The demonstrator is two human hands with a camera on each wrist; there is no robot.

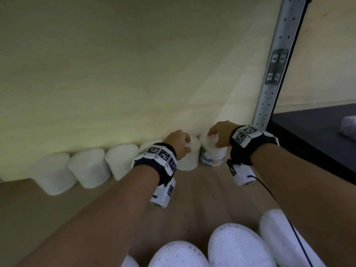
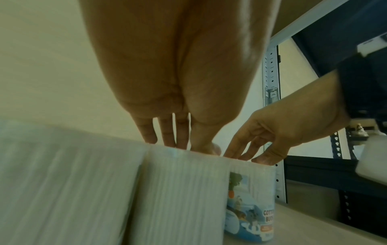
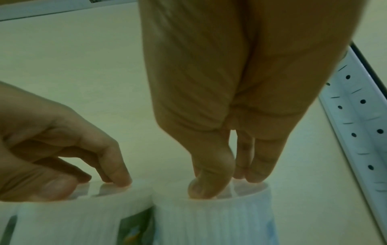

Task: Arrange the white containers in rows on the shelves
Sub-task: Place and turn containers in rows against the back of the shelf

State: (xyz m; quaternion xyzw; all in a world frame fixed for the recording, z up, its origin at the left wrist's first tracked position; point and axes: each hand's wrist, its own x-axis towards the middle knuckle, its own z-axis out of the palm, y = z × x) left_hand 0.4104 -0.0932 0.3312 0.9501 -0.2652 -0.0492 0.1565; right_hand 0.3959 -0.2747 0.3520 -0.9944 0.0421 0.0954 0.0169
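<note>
Several white ribbed containers (image 1: 88,168) stand in a row along the back panel of a wooden shelf (image 1: 202,189). My left hand (image 1: 187,144) grips the lid of a plain white container (image 1: 189,158) from above, thumb on the near rim and fingers at the back. The right hand (image 1: 213,139) grips the lid of the rightmost container (image 1: 213,157) the same way; this one carries a blue cotton-buds label. Both containers stand on the shelf, side by side and touching. The left wrist view shows both containers (image 2: 184,190) (image 2: 251,199) under the fingertips (image 2: 167,140).
More white containers (image 1: 235,245) with dimpled tops sit close to me at the front. A perforated metal upright (image 1: 269,78) rises just right of the row. Beyond it lies a dark shelf (image 1: 317,135) with a wrapped packet (image 1: 348,126). A pale back panel (image 1: 115,74) closes the shelf.
</note>
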